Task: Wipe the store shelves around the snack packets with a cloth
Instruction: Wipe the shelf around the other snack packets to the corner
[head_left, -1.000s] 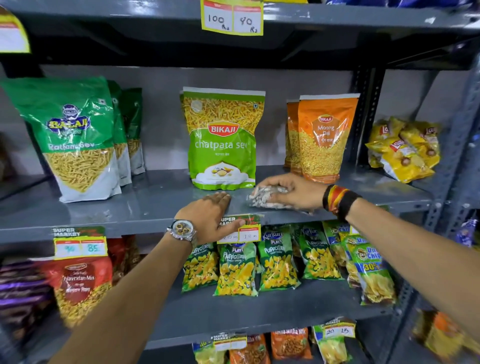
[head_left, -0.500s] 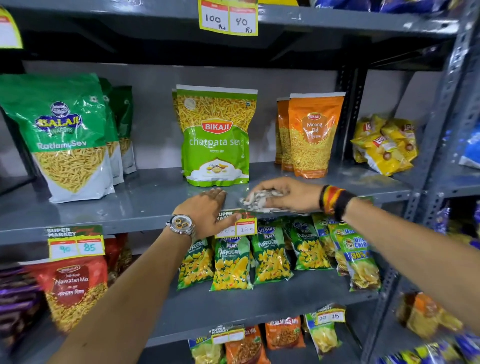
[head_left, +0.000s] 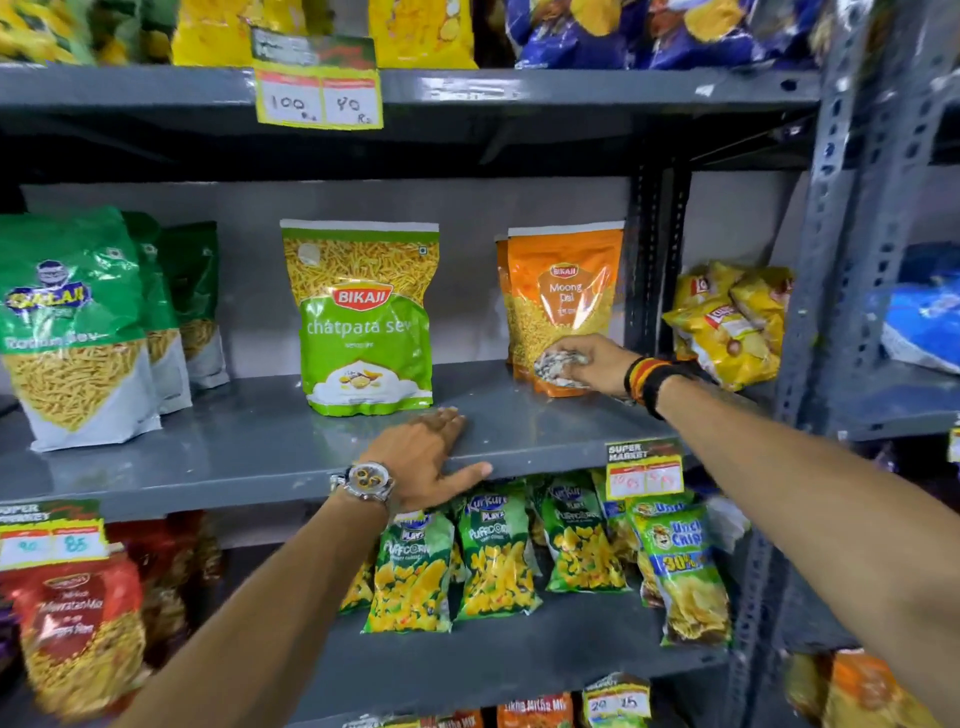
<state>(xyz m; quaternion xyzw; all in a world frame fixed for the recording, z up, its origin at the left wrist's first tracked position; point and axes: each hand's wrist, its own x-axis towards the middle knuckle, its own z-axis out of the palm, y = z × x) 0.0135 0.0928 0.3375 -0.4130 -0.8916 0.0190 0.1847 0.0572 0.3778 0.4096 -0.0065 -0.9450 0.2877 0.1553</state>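
R hand (head_left: 589, 361): fingers clenched round a crumpled patterned cloth (head_left: 558, 366), pressing it vs. the lower front of the orange Bikaji Moong Dal pouch (head_left: 563, 296), at the pouch base where it meets the grey metal shelf (head_left: 234, 447). Wrist carries red/yellow/black bands (head_left: 649, 382). Forearm enters from lower R.

L hand (head_left: 423, 457): released, holding nothing. Palm flat on shelf front edge, fingers spread on top surface, thumb extended along the front lip. Steel wristwatch (head_left: 366, 480) on wrist. Hand sits just in front of the green Bikaji Chatpata Sev pouch (head_left: 363, 317), not touching it.

Same shelf, L to R: green Balaji Ratlami Sev bags (head_left: 72, 322) upright in a row at far L; Chatpata Sev pouch upright, centre; Moong Dal pouch upright w/ a second orange pouch behind it; yellow chip packets (head_left: 732, 322) piled on the adjoining bay past the perforated upright (head_left: 657, 260).

Shelf lip: price label (head_left: 644, 467) R of the L hand; another label (head_left: 52, 535) at far L.

Shelf below: Kurkure Puffcorn packets (head_left: 493, 556) in a row under the L hand, Uncle Chipps packet (head_left: 683, 571) at R end, red Navratan Mix bag (head_left: 78, 623) at L.

Shelf above: yellow price tag (head_left: 319, 98) reading 100 / 40; blurred yellow and blue packets on top.
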